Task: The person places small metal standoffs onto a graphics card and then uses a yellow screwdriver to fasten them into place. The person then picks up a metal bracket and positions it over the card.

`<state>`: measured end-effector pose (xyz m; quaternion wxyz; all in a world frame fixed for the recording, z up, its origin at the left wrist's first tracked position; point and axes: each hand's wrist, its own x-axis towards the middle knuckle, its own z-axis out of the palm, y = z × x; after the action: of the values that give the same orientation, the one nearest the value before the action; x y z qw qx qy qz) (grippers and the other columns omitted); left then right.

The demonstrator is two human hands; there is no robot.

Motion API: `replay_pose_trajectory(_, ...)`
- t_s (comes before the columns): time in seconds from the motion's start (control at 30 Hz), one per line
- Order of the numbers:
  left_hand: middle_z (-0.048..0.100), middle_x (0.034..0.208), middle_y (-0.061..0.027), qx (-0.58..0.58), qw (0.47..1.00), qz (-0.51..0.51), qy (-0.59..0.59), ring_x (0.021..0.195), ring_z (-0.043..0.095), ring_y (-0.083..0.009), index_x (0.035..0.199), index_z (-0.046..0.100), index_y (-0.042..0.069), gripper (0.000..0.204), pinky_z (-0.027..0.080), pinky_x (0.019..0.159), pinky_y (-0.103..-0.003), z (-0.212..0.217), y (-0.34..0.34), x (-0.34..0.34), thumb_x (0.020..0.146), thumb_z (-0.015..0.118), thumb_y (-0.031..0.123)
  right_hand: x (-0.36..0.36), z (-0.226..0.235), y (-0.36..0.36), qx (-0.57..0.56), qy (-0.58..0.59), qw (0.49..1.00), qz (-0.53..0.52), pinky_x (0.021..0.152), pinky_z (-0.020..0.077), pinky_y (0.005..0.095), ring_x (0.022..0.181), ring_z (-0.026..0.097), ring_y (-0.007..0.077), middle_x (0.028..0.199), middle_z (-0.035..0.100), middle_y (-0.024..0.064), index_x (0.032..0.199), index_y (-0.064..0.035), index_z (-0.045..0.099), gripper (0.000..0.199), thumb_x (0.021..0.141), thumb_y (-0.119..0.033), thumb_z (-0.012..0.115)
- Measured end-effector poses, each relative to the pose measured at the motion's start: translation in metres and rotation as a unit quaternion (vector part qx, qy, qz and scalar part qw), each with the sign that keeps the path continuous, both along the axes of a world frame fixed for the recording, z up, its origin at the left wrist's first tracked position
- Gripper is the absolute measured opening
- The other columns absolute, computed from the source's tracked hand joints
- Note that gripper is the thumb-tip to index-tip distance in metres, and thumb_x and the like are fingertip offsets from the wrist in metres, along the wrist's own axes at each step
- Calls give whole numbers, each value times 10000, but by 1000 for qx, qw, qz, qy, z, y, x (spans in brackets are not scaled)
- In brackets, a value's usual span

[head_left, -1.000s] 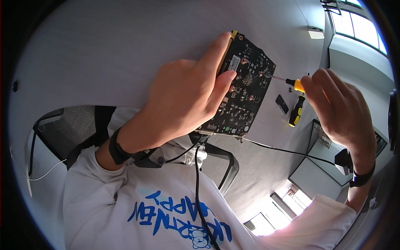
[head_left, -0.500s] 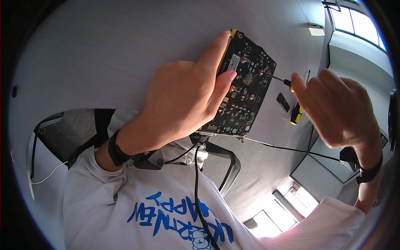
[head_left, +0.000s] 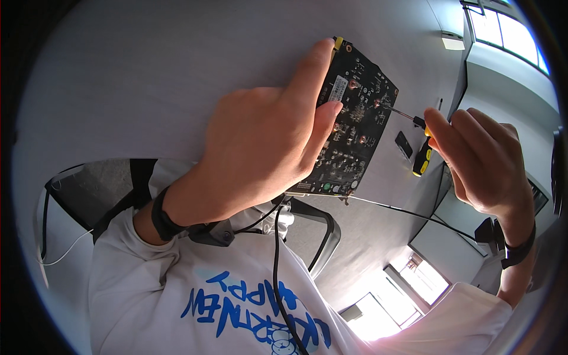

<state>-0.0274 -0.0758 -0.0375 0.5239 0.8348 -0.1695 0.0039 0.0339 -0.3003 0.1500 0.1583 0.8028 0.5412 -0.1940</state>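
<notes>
My left hand (head_left: 260, 154) is clamped on a dark circuit board (head_left: 354, 124), thumb and fingers pressed over its left edge and face, holding it tilted in the upper centre of the frame. My right hand (head_left: 482, 163), at the right of the frame, has its fingers pinched together around a screwdriver (head_left: 421, 148) with a yellow-and-black handle — the thin shaft runs up and left, and its tip meets a copper-coloured point near the board's right edge. Most of the handle sits behind my fingers, so only its lower end and a short stretch of shaft show. No container is in sight. A black band (head_left: 163, 214) circles the left wrist, another the right. Below, a white shirt with blue lettering (head_left: 248, 296) fills the lower centre, a black cable (head_left: 277, 260) running down it. The board's far side is hidden — my palm covers its left part.
</notes>
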Motion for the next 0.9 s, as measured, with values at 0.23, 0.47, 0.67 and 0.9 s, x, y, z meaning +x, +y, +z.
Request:
replay_pose_trajectory(0.23,632,664,-159,5,1000,0,-11,509,629,-309,1489,472,-32,557,475,510,-406,-2,-1,0,1005,665,166,-10,-7,-3,68,-4,996,-64,459,414,281,576,548,154,747,570,58,1238,58,659,452,810,29,798)
replay_pose_trajectory(0.47,615,637,-152,7,1000,-8,20,491,616,-306,1486,477,-32,552,459,497,-414,2,-1,-1,1008,662,175,-10,-8,2,72,-6,991,-116,427,442,274,527,567,154,707,565,48,1069,31,666,346,763,13,826)
replay_pose_trajectory(0.67,602,614,-154,14,1000,13,-11,478,607,-312,1484,487,-18,545,458,495,-425,-1,-3,-1,1012,659,194,-15,-9,6,71,23,980,-186,498,466,302,542,588,185,739,640,121,1213,40,664,328,891,41,727)
replay_pose_trajectory(0.9,607,614,-163,9,999,18,-26,480,610,-316,1479,494,-14,546,465,497,-425,-1,-4,0,1016,660,222,-25,-9,15,85,13,933,-350,512,499,326,528,652,242,707,689,135,981,3,700,77,927,-43,732)
